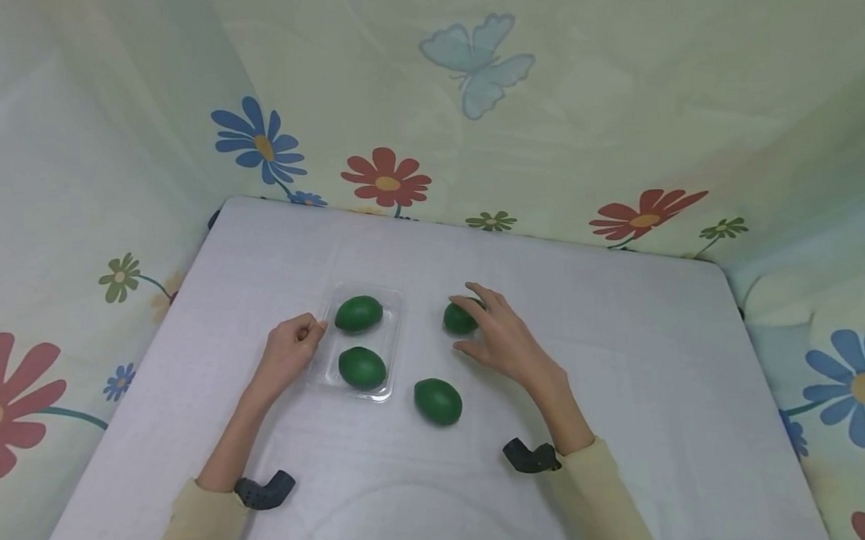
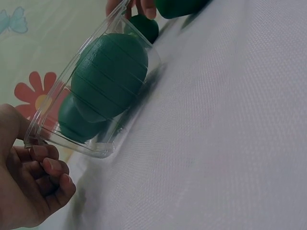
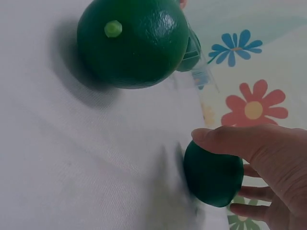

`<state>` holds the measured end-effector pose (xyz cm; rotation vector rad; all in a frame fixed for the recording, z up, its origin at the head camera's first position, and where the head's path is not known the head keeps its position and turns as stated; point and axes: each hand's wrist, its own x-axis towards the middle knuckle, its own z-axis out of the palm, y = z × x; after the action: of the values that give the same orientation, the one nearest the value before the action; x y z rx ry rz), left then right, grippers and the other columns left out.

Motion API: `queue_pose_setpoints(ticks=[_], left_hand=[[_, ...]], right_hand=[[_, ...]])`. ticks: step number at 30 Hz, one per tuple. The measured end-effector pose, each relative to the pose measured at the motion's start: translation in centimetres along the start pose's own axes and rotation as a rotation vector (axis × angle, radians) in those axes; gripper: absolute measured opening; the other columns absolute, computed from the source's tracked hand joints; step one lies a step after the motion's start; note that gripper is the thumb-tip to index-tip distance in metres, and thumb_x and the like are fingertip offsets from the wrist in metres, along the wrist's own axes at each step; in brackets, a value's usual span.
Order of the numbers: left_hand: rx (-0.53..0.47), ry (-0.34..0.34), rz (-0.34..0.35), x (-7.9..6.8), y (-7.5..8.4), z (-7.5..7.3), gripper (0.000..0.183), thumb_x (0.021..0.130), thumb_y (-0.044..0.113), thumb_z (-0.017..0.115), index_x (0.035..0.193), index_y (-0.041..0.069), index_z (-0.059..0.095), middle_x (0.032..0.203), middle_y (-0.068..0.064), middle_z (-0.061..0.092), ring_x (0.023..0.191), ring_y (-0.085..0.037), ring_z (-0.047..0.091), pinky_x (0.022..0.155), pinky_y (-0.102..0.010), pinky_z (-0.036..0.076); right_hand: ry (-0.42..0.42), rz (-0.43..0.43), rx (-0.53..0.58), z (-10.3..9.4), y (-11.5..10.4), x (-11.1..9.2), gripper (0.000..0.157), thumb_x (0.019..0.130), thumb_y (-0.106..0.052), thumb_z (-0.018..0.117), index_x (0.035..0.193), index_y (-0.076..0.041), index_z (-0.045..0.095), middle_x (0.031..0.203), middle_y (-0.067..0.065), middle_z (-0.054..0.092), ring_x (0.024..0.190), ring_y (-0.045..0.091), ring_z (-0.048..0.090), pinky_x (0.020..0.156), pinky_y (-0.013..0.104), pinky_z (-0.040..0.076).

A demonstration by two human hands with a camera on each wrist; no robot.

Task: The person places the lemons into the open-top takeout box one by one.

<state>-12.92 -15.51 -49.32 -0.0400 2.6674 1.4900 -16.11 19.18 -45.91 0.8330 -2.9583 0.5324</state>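
Note:
A clear plastic tray (image 1: 393, 336) holds two green limes, the far lime (image 1: 359, 313) and the near lime (image 1: 362, 368). My left hand (image 1: 291, 349) pinches the tray's left edge; in the left wrist view its other fingers (image 2: 56, 167) are curled below the rim. To the tray's right, my right hand (image 1: 510, 339) reaches around a third lime (image 1: 458, 320), fingers spread and partly covering it. In the right wrist view the thumb lies over this lime (image 3: 213, 175), and contact is hard to tell. Another lime (image 1: 438, 402) lies loose on the table, nearer to me.
A white cloth covers the table (image 1: 626, 390). Behind it and at the sides hangs a curtain (image 1: 572, 135) printed with flowers and a butterfly. Dark devices, one on the left wrist (image 1: 266, 491) and one on the right wrist (image 1: 531, 457), jut inward over the cloth.

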Motion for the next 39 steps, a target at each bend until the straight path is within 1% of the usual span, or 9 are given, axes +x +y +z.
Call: queue_pose_setpoints(ticks=[5,10,14,17,23,33,36,39], left_hand=[[0.008,0.001,-0.005,0.0,0.0,0.0,0.035,0.099,0.028,0.054,0.070,0.009,0.048,0.056,0.004,0.040,0.056,-0.016,0.040,0.052,-0.025,0.033],[0.007,0.003,0.006,0.0,0.0,-0.1,0.036,0.099,0.027,0.054,0.069,0.009,0.047,0.056,0.003,0.040,0.056,-0.016,0.039,0.052,-0.025,0.033],[0.006,0.002,0.011,0.1,-0.1,-0.1,0.036,0.099,0.027,0.054,0.069,0.009,0.047,0.056,0.003,0.041,0.055,-0.015,0.039,0.051,-0.025,0.032],[0.004,-0.002,0.008,0.1,-0.1,-0.1,0.036,0.099,0.027,0.054,0.070,0.008,0.048,0.056,0.003,0.041,0.055,-0.015,0.039,0.051,-0.025,0.033],[-0.003,-0.008,0.001,0.0,0.3,-0.2,0.034,0.099,0.026,0.054,0.070,0.008,0.048,0.057,0.002,0.040,0.056,-0.016,0.039,0.051,-0.025,0.032],[0.011,0.007,0.022,0.0,0.5,-0.2,0.035,0.099,0.025,0.055,0.068,0.009,0.046,0.056,0.002,0.038,0.056,-0.016,0.038,0.052,-0.024,0.031],[0.012,0.005,0.021,0.0,0.5,-0.2,0.035,0.099,0.024,0.055,0.068,0.009,0.046,0.056,0.002,0.038,0.056,-0.016,0.037,0.052,-0.024,0.031],[0.016,0.005,0.018,0.0,0.5,-0.2,0.035,0.099,0.024,0.055,0.069,0.009,0.046,0.056,0.002,0.038,0.056,-0.016,0.037,0.051,-0.024,0.030]], right_hand=[[-0.025,0.013,0.026,0.7,0.4,0.9,0.070,0.078,-0.026,0.082,0.139,-0.019,0.049,0.150,0.015,0.038,0.136,0.037,0.039,0.097,0.053,0.047],[-0.044,0.012,0.033,1.3,0.6,1.5,0.063,0.079,-0.023,0.081,0.136,-0.020,0.053,0.142,0.012,0.048,0.132,0.034,0.044,0.099,0.051,0.047],[-0.036,0.011,0.025,1.5,0.6,1.7,0.058,0.079,-0.020,0.081,0.132,-0.019,0.057,0.134,0.011,0.055,0.126,0.032,0.049,0.098,0.049,0.048],[-0.038,0.017,0.023,1.6,0.6,1.7,0.057,0.079,-0.020,0.081,0.131,-0.019,0.058,0.132,0.011,0.056,0.124,0.032,0.051,0.095,0.048,0.049],[-0.054,0.044,0.014,1.7,0.6,1.8,0.056,0.080,-0.023,0.080,0.131,-0.021,0.057,0.132,0.011,0.054,0.123,0.031,0.052,0.092,0.048,0.052],[-0.001,0.021,-0.007,1.8,0.8,1.3,0.054,0.080,-0.025,0.080,0.129,-0.019,0.058,0.129,0.011,0.056,0.119,0.031,0.055,0.087,0.046,0.054],[0.038,-0.007,-0.010,1.5,0.6,0.8,0.054,0.079,-0.024,0.081,0.128,-0.018,0.059,0.127,0.011,0.057,0.117,0.030,0.055,0.085,0.045,0.055],[0.079,-0.053,-0.015,0.9,-0.1,0.3,0.055,0.078,-0.021,0.082,0.128,-0.018,0.059,0.126,0.010,0.057,0.115,0.029,0.056,0.082,0.043,0.056]])
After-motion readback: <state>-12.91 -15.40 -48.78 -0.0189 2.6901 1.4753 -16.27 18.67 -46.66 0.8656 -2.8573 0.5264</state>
